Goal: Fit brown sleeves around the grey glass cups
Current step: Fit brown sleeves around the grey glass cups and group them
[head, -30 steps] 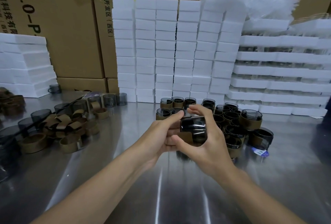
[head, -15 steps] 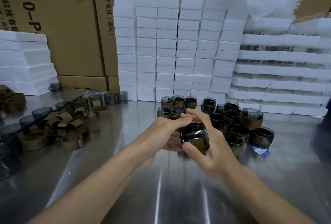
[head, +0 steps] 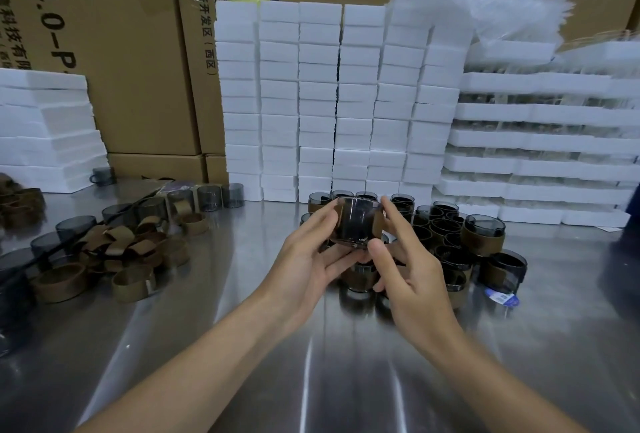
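Observation:
A grey glass cup (head: 358, 221) with a brown sleeve round it is held upright between both hands, above the metal table (head: 311, 363). My left hand (head: 308, 259) cups its left side and underside with the fingers bent round it. My right hand (head: 408, 266) holds its right side, thumb at the base. Behind and to the right stands a cluster of sleeved cups (head: 450, 235). Loose brown sleeves (head: 114, 252) lie in a heap at the left among bare grey cups (head: 74, 226).
White foam blocks (head: 332, 103) are stacked at the back, foam trays (head: 540, 141) at the right, more foam (head: 45, 127) at the left. Cardboard boxes (head: 121, 51) stand behind. A small blue-and-white label (head: 502, 297) lies by the sleeved cups.
The cup has been raised and carried farther from me, turned from tilted to upright. Both hands shifted from wrapping over it to holding its sides.

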A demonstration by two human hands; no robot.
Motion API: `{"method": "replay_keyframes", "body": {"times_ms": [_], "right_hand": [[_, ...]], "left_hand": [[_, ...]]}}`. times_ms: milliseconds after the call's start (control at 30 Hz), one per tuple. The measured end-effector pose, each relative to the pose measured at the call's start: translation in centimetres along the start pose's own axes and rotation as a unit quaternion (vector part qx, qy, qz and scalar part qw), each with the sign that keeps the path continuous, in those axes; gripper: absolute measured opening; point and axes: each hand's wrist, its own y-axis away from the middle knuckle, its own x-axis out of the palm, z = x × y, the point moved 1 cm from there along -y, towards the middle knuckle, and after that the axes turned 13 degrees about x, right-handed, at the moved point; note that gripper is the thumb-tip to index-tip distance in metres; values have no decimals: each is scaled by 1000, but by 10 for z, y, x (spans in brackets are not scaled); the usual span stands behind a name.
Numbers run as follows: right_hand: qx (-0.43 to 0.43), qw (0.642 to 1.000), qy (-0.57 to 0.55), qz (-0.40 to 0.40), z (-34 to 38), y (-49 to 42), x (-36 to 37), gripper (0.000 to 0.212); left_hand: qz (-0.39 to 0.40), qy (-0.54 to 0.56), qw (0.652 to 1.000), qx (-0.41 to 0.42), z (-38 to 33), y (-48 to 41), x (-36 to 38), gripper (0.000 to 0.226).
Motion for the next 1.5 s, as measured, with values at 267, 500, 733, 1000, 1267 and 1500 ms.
{"method": "replay_keyframes", "body": {"times_ms": [267,500,733,1000,1267,1500], "right_hand": [[0,1000,1,-25,5,2,3,57],[-41,997,68,24,0,-4,2,69],[-9,954,261,-146,-17,-34,-42,42],[23,915,366,-168,-24,-42,-63,25],[110,784,609,-48,-16,-96,-72,45],[139,721,677,43,-31,-125,-71,23]], "left_hand": [[-3,-118,993,22,1,1,-2,42],[-2,-319,938,137,-2,-4,-20,44],[-104,-585,802,65,7,-15,-98,56],[-77,-622,779,-11,39,-22,-120,65],[-56,-569,820,5,45,-23,-115,96],[-73,-612,786,50,46,-21,-113,64]]}}
